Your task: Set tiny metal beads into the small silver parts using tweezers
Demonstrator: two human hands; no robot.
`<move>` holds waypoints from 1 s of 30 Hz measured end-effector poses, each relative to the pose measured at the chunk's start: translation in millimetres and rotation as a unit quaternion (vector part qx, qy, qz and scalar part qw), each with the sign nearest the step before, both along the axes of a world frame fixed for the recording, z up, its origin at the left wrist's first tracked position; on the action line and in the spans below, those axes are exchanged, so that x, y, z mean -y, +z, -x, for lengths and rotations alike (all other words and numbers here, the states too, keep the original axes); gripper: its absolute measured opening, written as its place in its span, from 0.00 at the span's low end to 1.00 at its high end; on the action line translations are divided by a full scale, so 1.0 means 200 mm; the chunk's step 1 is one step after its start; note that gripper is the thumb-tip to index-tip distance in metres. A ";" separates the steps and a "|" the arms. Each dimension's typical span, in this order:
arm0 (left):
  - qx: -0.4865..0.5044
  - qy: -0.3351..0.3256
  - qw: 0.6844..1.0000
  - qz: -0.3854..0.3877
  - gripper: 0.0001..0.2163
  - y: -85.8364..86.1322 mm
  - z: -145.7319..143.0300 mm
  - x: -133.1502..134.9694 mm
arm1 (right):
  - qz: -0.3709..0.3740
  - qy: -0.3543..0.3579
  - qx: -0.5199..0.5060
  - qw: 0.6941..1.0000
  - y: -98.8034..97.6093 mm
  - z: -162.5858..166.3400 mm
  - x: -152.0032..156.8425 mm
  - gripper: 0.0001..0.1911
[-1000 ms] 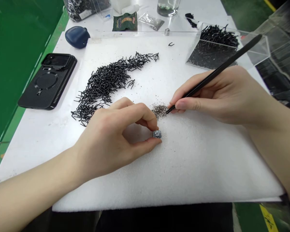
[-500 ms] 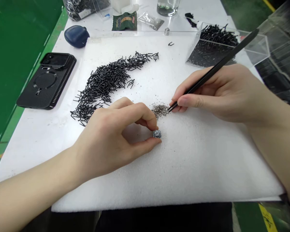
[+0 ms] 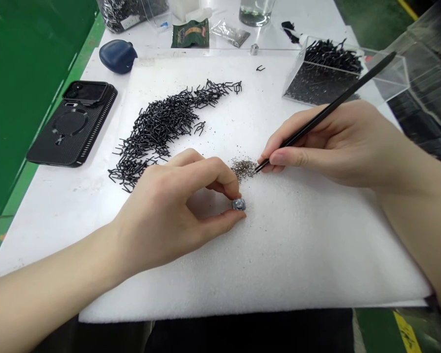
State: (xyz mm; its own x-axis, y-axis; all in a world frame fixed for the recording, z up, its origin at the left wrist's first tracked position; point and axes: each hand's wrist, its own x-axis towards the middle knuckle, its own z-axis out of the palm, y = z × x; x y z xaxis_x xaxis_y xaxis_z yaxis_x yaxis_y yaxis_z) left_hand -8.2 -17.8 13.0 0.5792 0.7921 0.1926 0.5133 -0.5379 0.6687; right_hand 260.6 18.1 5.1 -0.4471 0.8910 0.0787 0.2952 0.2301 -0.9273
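My left hand (image 3: 176, 211) pinches a small silver metal piece (image 3: 238, 204) between thumb and forefinger, resting it on the white foam pad (image 3: 279, 264). My right hand (image 3: 338, 144) grips a thin black pick tool (image 3: 327, 110) like a pen. Its tip touches the right edge of a little heap of tiny grey metal bits (image 3: 243, 167), just above the silver piece. A long pile of small black bent clips (image 3: 161, 125) lies on the foam behind my left hand.
A black phone in a case (image 3: 71, 125) and a dark blue pouch (image 3: 117, 55) lie at the left. A clear box of black clips (image 3: 327, 68) stands at the back right. A glass (image 3: 255, 11), a green packet (image 3: 190, 33) and bags sit along the far edge.
The right hand and pick tool shifted slightly, with the tip staying at the heap of grey bits. My left hand has kept its pinch in place.
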 end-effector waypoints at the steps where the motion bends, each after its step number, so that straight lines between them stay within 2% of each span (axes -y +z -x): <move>1: -0.001 0.000 1.000 0.000 0.08 0.00 0.00 0.00 | 0.001 0.002 0.000 1.000 0.00 0.00 0.00 0.03; 13: 0.006 0.004 1.000 0.002 0.08 -0.01 0.00 0.01 | -0.002 -0.026 -0.039 0.999 0.05 0.04 0.05 0.02; 21: 0.000 0.002 1.000 -0.012 0.08 -0.01 0.00 0.00 | 0.042 0.053 -0.041 0.997 0.05 0.10 0.09 0.01; 30: -0.006 0.006 1.000 -0.006 0.08 0.00 0.00 0.00 | 0.047 0.065 -0.045 0.996 0.05 0.10 0.09 0.04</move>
State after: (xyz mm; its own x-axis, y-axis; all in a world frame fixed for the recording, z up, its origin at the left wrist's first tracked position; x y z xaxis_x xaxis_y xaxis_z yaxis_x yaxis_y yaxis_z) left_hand -7.7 -18.5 12.3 0.5713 0.7969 0.1962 0.5275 -0.5397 0.6561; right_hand 240.4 0.4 15.6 -0.5538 0.8316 0.0422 0.1842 0.1718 -0.9678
